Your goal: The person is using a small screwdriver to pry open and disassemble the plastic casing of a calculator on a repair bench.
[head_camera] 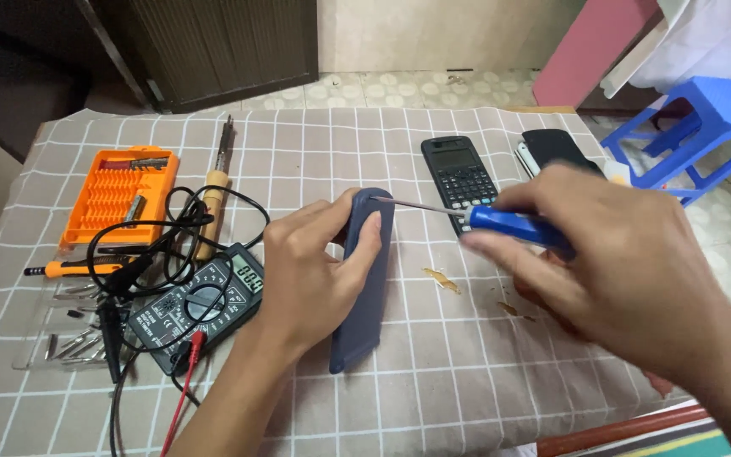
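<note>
Checked tablecloth [433, 372] — one blue case [365, 288], one screwdriver [501, 224], two hands

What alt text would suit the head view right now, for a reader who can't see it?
The left hand holds a dark blue device on edge on a checked tablecloth, while the right hand points a blue-handled screwdriver at its top end. A multimeter, an orange bit case and a soldering iron lie to the left; a black calculator lies behind.
</note>
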